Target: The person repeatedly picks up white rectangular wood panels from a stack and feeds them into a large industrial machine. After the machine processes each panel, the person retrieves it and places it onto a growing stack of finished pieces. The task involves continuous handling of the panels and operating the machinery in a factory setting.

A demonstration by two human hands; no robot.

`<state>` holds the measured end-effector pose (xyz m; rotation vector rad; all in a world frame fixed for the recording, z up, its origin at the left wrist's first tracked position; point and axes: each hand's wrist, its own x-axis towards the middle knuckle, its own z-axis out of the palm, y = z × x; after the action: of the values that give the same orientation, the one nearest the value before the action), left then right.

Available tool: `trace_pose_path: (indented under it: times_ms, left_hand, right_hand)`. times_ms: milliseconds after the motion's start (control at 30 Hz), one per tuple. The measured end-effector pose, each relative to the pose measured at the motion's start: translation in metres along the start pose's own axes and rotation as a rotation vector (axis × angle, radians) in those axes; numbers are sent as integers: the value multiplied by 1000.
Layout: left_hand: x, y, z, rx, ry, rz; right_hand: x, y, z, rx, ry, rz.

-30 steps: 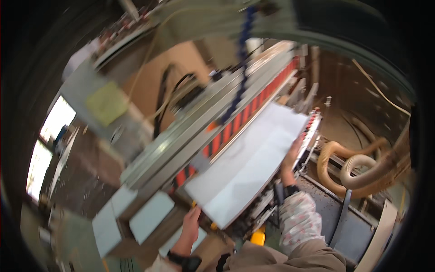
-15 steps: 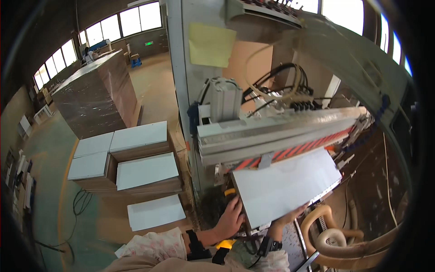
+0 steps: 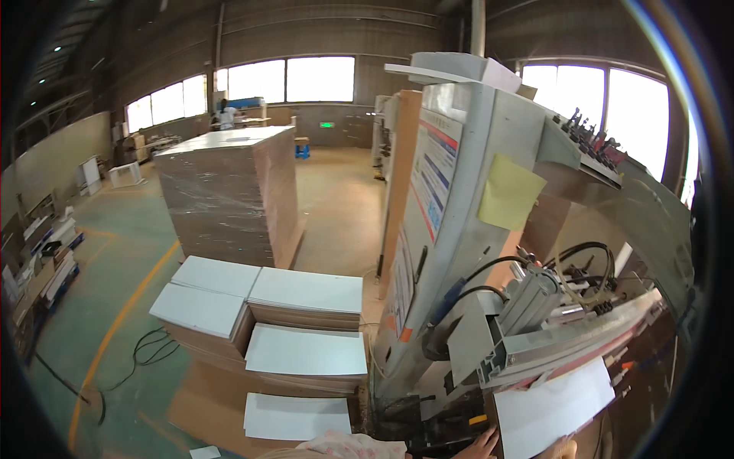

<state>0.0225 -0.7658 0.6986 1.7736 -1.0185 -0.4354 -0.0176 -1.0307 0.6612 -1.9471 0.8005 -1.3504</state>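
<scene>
A white rectangular panel [image 3: 554, 409] lies in the machine at the lower right, its far edge beneath the clamp beam [image 3: 566, 359]. My left hand [image 3: 480, 446] is at the bottom edge of the view, its fingers curled against the panel's left edge; the rest of that hand is cut off. Part of my pale patterned sleeve [image 3: 353, 445] shows left of it. My right hand is out of view.
Stacks of white-faced panels [image 3: 306, 350] stand on the floor to the left, with a lower pile [image 3: 297, 415] nearest me. Behind them rises a tall wrapped stack [image 3: 218, 203]. A machine column [image 3: 451, 176] stands at centre right. A black cable [image 3: 149, 348] lies on the green floor.
My view has swung left and up, so the machine and panel now sit lower right. My right hand has left the picture. My left hand remains at the panel's left edge.
</scene>
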Motion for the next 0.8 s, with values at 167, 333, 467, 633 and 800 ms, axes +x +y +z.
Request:
trace_pose_path:
  times_ms: [167,333,467,633,800]
  left_hand:
    - [9,-18,-11,498,39,488]
    - [-11,-29,-35,44,118,228]
    - [-50,-25,-63,-271,-75,-214]
    - [-108,-70,-62,-411,-306,-446]
    - [-95,-22,-35,-375,-396,-483]
  right_hand:
    - [-12,61,-15,-245,-13,-25]
    - [-14,137,36,-472,-75,5]
    - [-11,58,50,-279,110,2]
    - [-7,89,26,-453,422,-233]
    - [-6,-8,4,-5,-63,495]
